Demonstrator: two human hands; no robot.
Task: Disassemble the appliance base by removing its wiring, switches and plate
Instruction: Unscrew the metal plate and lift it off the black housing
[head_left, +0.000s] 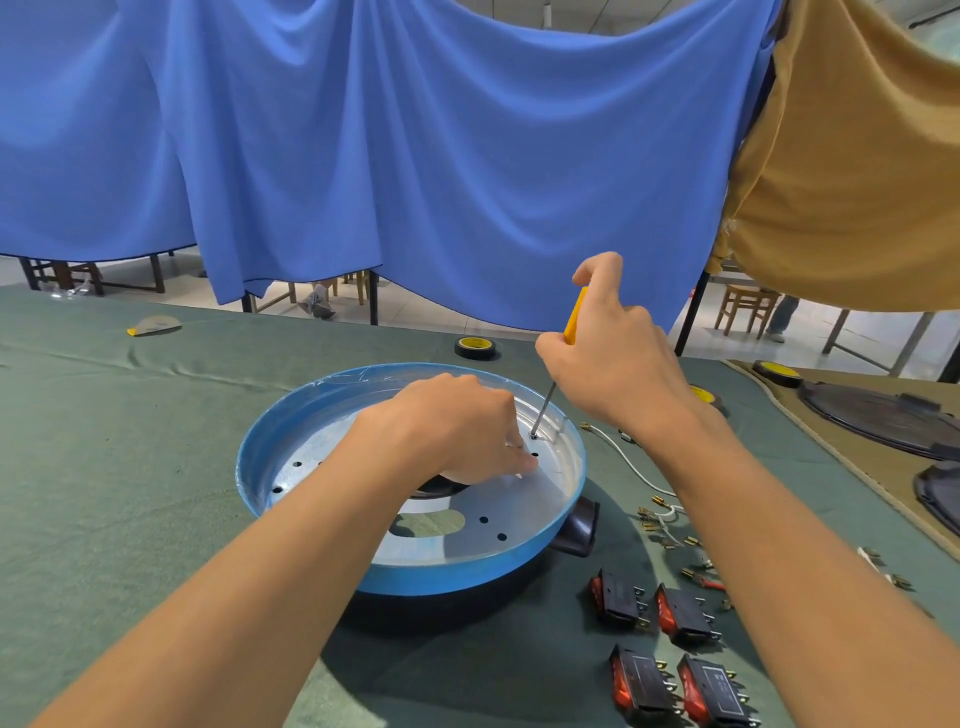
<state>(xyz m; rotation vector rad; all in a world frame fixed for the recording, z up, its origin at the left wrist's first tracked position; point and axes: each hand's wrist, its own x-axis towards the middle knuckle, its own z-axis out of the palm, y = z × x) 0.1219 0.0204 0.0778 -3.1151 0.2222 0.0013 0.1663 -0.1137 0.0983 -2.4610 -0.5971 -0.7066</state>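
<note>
The round blue appliance base (291, 447) lies on the green table with a silver perforated plate (511, 512) inside it. My right hand (618, 358) grips a yellow-handled screwdriver (575, 317) whose tip stands on a screw (533, 435) at the plate's far right edge. My left hand (457, 426) rests on the plate beside that screw, fingers curled down; what they touch is hidden. Several black-and-red rocker switches (670, 660) lie at the front right. Loose white wires (631, 462) with brass terminals lie to the right of the base.
Black tape rolls (475, 347) lie behind the base, and another (776, 373) is at the far right. Dark appliance covers (883, 423) rest on a tan cloth at the right. A blue curtain (415, 156) hangs behind the table. A flat tan scrap (153, 326) lies far left.
</note>
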